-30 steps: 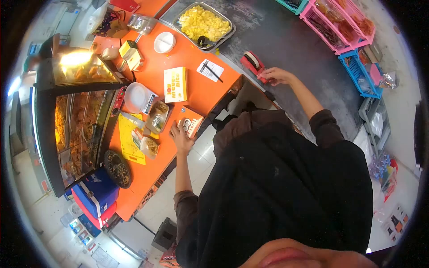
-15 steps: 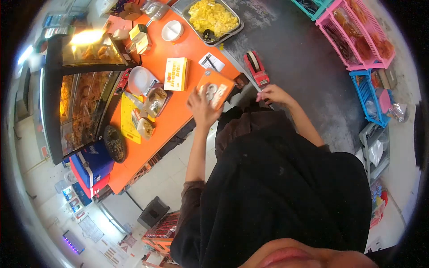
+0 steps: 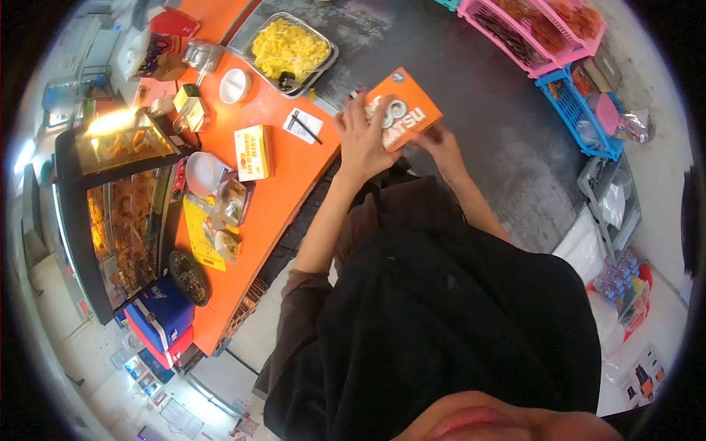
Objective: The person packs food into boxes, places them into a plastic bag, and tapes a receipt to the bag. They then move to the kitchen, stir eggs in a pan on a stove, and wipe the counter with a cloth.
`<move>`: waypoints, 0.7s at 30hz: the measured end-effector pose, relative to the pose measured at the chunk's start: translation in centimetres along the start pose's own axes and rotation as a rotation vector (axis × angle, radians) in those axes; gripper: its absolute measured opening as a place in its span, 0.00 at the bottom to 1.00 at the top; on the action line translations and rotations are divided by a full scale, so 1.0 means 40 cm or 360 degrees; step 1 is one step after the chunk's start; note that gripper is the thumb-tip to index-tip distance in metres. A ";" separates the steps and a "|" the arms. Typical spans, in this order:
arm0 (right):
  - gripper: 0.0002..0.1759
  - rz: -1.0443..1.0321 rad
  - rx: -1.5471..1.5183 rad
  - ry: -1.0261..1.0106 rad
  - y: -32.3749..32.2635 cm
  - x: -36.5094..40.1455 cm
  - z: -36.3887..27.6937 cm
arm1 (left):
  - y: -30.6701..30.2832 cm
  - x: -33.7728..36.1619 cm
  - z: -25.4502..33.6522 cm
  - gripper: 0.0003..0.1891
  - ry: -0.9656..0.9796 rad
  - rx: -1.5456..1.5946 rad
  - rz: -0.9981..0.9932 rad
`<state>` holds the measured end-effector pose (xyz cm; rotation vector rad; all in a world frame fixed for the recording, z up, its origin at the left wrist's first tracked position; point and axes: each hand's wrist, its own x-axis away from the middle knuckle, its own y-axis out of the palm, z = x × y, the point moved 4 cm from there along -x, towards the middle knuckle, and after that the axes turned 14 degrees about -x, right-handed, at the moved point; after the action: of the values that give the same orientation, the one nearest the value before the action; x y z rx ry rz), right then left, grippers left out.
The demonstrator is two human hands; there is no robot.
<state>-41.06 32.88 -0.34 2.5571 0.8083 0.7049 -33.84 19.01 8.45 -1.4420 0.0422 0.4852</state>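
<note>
An orange cardboard food box (image 3: 414, 103) with white lettering is held up over the grey tabletop, tilted. My left hand (image 3: 364, 140) is closed on its left side, fingers spread across the printed face. At the lower right corner of the box, my right hand (image 3: 447, 156) has its bent fingers against the edge; the fingertips are partly hidden. The red tape dispenser seen earlier is covered by the box and left hand. A white paper with a black pen (image 3: 307, 126) lies left of my left hand on the orange counter.
On the orange counter (image 3: 283, 195) are a yellow-and-white box (image 3: 254, 153), a white bowl (image 3: 234, 86) and open food containers (image 3: 232, 202). A tray of yellow food (image 3: 290, 50) sits at the back. A glass food warmer (image 3: 129, 220) stands left; pink (image 3: 544, 62) and blue baskets (image 3: 581, 110) line the right.
My left hand has carried the orange box right, from the counter's edge to above the grey tabletop. My right hand has come to the box's corner. The view has shifted right.
</note>
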 end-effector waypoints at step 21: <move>0.17 -0.0629 0.0648 0.0903 -0.075 -0.287 0.247 | 0.110 -0.036 0.032 0.36 0.0254 0.0399 0.0051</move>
<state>-44.99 26.31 -13.75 2.4111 1.7379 1.2534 -36.99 20.02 4.97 -1.2318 0.2461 0.3757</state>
